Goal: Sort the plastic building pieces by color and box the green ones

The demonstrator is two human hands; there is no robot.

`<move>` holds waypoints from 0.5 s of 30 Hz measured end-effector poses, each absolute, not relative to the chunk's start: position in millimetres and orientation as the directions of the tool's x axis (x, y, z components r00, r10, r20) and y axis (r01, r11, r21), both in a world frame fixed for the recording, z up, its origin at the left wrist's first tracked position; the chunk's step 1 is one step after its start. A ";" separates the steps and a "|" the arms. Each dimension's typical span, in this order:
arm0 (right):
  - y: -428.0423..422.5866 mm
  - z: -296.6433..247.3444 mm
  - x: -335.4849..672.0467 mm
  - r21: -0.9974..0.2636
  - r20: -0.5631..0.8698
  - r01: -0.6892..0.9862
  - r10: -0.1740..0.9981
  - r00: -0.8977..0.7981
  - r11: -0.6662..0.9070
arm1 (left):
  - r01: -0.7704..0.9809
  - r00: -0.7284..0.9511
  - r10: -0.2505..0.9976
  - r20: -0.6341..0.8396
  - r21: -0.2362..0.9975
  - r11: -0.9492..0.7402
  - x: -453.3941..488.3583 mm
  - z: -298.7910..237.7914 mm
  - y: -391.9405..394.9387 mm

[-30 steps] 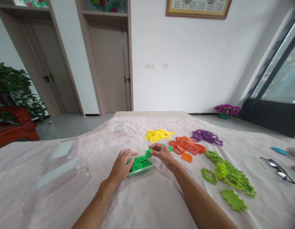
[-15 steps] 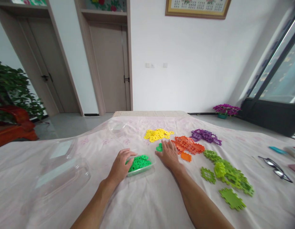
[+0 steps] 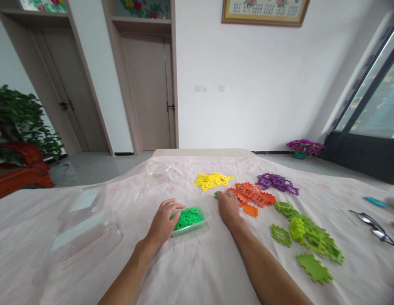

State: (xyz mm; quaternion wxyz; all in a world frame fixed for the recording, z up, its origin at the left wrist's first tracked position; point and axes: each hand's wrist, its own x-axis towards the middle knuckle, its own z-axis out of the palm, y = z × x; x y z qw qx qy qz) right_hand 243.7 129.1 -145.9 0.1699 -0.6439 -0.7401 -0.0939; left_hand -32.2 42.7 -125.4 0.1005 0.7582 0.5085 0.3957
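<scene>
My left hand [image 3: 165, 218] grips the left side of a clear plastic box [image 3: 193, 229], thumb over its rim. Inside the box lies a heap of small green snowflake-shaped plastic pieces [image 3: 189, 217]. Right of the box, my right hand [image 3: 227, 206] rests low on the cloth with its fingers curled in. A bit of a green piece [image 3: 216, 194] pokes out at its fingertips; how many pieces it holds is hidden. Beside that hand are a pile of orange-red notched pieces [image 3: 254, 195] and a single orange square piece [image 3: 250, 210].
Behind the hands lies a yellow heap [image 3: 212, 180], with a purple pile [image 3: 276, 182] farther right. Light-green interlocking pieces [image 3: 314, 235] spread on the right near glasses [image 3: 371, 224]. Clear plastic containers [image 3: 85, 237] stand left on the cloth-covered table [image 3: 197, 275].
My right hand's fingers have drawn together over the green pieces, which are now mostly covered. The left hand stays on the box. The view has shifted slightly.
</scene>
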 end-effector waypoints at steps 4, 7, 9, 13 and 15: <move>130.8 -153.1 248.9 -0.251 0.449 0.955 0.893 -0.027 0.155 | 0.695 0.172 0.852 0.494 0.552 -0.461 -31.7 -125.9 43.1; 130.8 -157.8 247.1 -0.473 0.515 0.829 0.857 -0.015 0.299 | 0.691 0.170 0.848 0.502 0.552 -0.466 -31.3 -125.4 43.2; 128.9 -156.4 241.7 -0.606 0.554 0.694 0.833 0.017 0.389 | 0.691 0.170 0.848 0.503 0.553 -0.466 -31.3 -124.9 43.0; 116.5 -142.0 221.8 -0.731 0.585 0.464 0.810 0.049 0.500 | 0.697 0.165 0.848 0.504 0.549 -0.462 -31.4 -125.1 42.5; 109.2 -135.5 210.8 -0.737 0.589 0.399 0.808 -0.015 0.545 | 0.703 0.154 0.850 0.503 0.549 -0.452 -31.5 -125.6 42.6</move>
